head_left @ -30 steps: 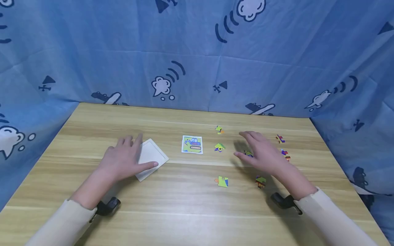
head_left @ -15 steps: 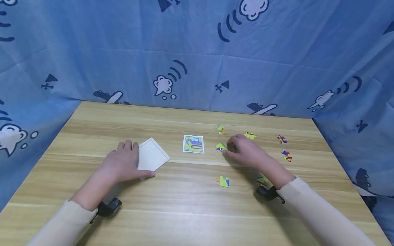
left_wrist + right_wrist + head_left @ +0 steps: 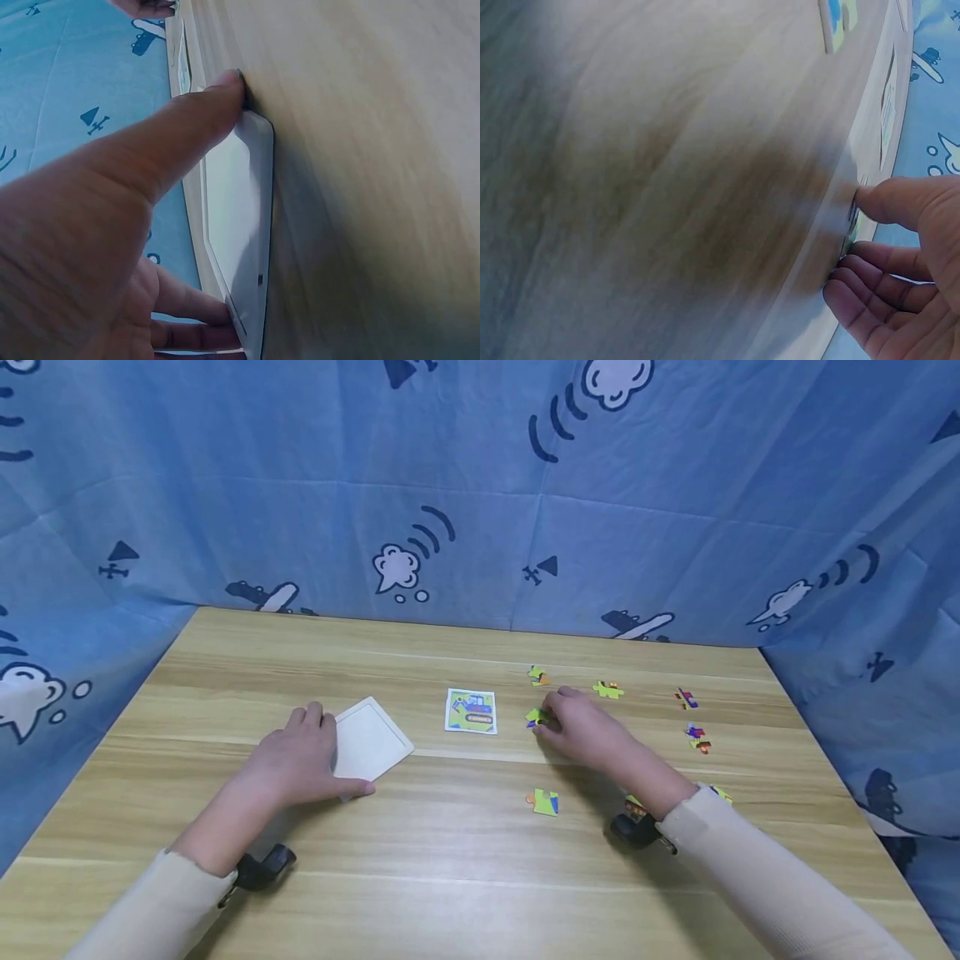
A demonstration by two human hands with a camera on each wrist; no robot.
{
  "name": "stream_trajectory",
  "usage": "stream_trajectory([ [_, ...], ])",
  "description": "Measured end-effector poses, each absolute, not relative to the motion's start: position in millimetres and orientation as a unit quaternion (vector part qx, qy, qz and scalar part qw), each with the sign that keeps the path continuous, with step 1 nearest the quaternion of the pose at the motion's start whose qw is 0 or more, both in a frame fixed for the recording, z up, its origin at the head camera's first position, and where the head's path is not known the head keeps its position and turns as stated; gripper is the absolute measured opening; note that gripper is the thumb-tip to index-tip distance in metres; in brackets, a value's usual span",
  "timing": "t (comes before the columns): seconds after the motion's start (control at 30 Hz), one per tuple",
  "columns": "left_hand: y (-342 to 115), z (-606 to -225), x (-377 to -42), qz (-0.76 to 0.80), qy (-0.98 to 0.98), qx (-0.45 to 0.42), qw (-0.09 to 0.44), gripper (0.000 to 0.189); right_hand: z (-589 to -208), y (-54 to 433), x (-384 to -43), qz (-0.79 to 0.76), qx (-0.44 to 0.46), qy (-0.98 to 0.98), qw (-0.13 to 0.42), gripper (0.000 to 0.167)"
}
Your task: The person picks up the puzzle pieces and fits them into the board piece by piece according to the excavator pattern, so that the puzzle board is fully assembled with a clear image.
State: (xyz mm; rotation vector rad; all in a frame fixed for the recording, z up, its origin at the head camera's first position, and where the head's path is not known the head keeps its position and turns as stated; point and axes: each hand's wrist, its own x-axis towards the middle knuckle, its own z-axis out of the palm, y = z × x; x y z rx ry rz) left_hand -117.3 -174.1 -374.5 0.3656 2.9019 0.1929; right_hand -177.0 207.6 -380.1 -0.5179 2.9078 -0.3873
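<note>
In the head view my left hand (image 3: pixel 292 764) holds a white square tray (image 3: pixel 372 742) on the table. The left wrist view shows the thumb (image 3: pixel 214 101) at one corner of the tray and the other fingers bent against its far edge. My right hand (image 3: pixel 588 731) pinches a green, blue and yellow puzzle piece (image 3: pixel 533 718) that is low at the table. Most of that piece is hidden by the hand; in the right wrist view only a thin edge of the puzzle piece (image 3: pixel 851 231) shows between thumb and fingertips.
A picture card (image 3: pixel 471 712) of an excavator lies between the hands. Around the right arm lie several puzzle pieces: a green one (image 3: pixel 543 802) in front, a small one (image 3: pixel 537 676) behind, another (image 3: pixel 608 690) farther right. A blue curtain (image 3: pixel 450 493) hangs behind the table.
My right hand has moved left and brought its thumb and fingers together on the puzzle piece. My left fingers have bent in at the tray's edge; the tray stays nearly in place.
</note>
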Motion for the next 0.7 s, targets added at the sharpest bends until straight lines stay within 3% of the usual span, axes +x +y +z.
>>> stream_trajectory([
  [0.33, -167, -373, -112, 0.069, 0.98, 0.146, 0.117, 0.116, -380, 206, -176, -0.118, -0.177, 0.974, 0.083, 0.024],
  [0.7, -137, -371, -100, 0.089, 0.957, 0.237, 0.138, 0.112, -382, 213, -172, -0.134, -0.197, 0.966, 0.097, 0.028],
])
